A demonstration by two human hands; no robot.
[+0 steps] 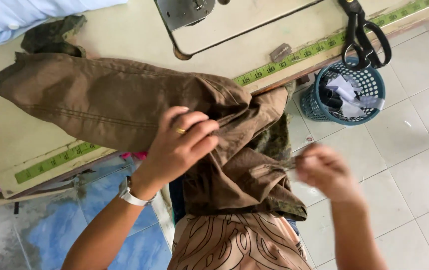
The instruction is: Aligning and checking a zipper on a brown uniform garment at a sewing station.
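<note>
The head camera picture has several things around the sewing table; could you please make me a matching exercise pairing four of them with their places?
Things:
1. scissors
2. teal basket
3. brown garment
4. measuring tape

Places:
A. along the table's edge
B. on the tiled floor, holding paper scraps
C. at the table's edge, handles overhanging, above the basket
D. draped over the table, gripped by the left hand

Pairs: 1-C, 2-B, 3-D, 4-A
</note>
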